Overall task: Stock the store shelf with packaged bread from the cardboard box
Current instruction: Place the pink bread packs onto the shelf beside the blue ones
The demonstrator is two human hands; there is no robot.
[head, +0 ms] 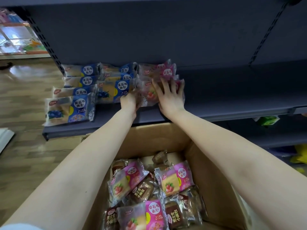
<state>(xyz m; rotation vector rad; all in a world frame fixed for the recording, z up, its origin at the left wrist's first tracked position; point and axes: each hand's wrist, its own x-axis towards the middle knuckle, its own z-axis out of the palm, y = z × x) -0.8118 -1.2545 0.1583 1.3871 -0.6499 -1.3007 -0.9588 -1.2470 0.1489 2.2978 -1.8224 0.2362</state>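
A pink strawberry bread packet [149,96] lies on the dark grey shelf [232,97], in front of a stack of more pink packets [164,70]. My left hand [129,100] grips its left edge. My right hand [169,95] lies flat on top of it with the fingers spread. Blue blueberry bread packets [74,90] fill the shelf's left part in rows. Below my arms stands the open cardboard box [216,180], holding pink packets [174,178] and brown wholemeal packets [141,191].
The shelf's right half holds nothing. A lower shelf carries a green package [268,120] and yellow items [299,155]. Wooden floor [21,146] lies to the left, with a bright display [16,35] in the far background.
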